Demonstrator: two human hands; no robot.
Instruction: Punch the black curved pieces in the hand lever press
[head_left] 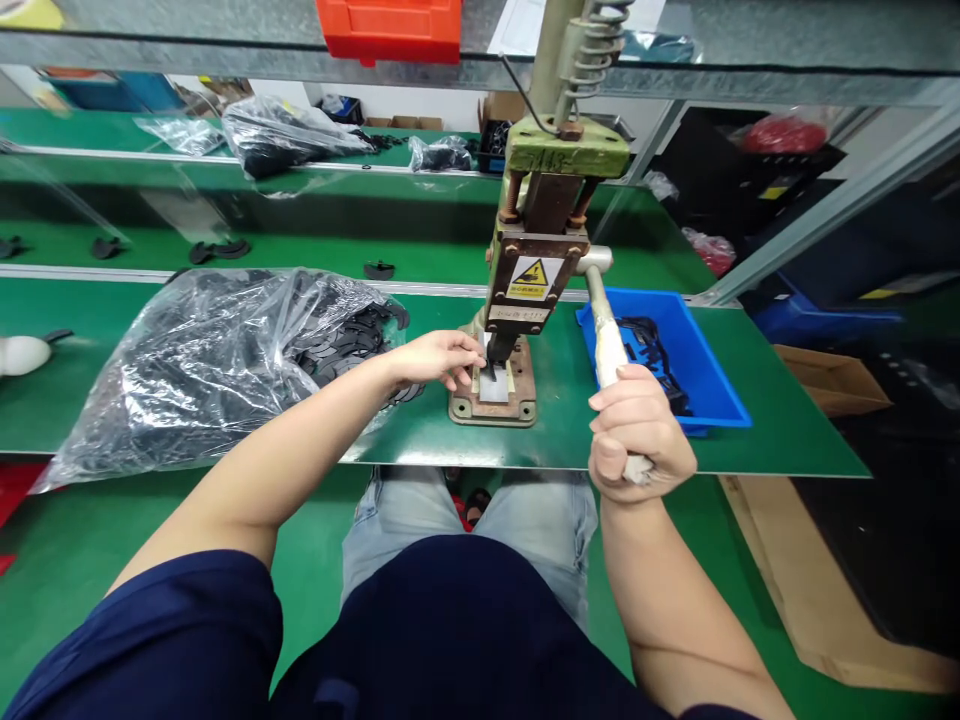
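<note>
In the head view, a green hand-lever press (568, 155) stands on the bench with a yellow warning label on its front. My right hand (639, 432) is wrapped round the press's lever handle (610, 345), which is covered in white wrapping. At the press base (517, 408), my left hand (439, 358) pinches a small black part (492, 371) below the ram; the fingertips partly hide it. A light metal plate (493, 388) lies under that part. Left of the press is a clear plastic bag (202, 350) with many curved black pieces (349, 340) spilling from its mouth.
Right of the press, a blue bin (709, 370) holds black parts. Several black pieces (217, 250) lie on the green strip behind. A metal shelf (247, 62) with a red bin (390, 28) crosses overhead. A white rounded object (24, 355) sits far left.
</note>
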